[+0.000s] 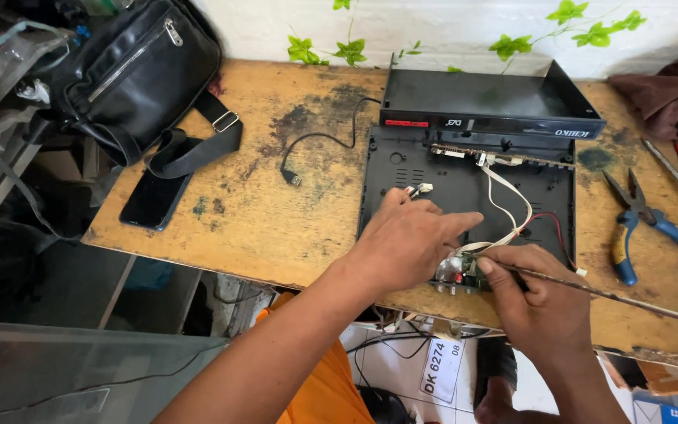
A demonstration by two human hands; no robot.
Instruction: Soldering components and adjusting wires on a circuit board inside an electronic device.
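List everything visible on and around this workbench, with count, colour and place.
wooden table: one, stained tan, centre
open device case: one, black, right of centre
case lid: one, black, behind the case
circuit board: one, small, at the case's near edge
white wires: a few, inside the case
cable: one, black, mid-table
pliers: one, blue handles, right
phone: one, black, left edge
bag: one, black, far left
thin rod: one, held in right hand
left hand: on the board
right hand: grips the rod
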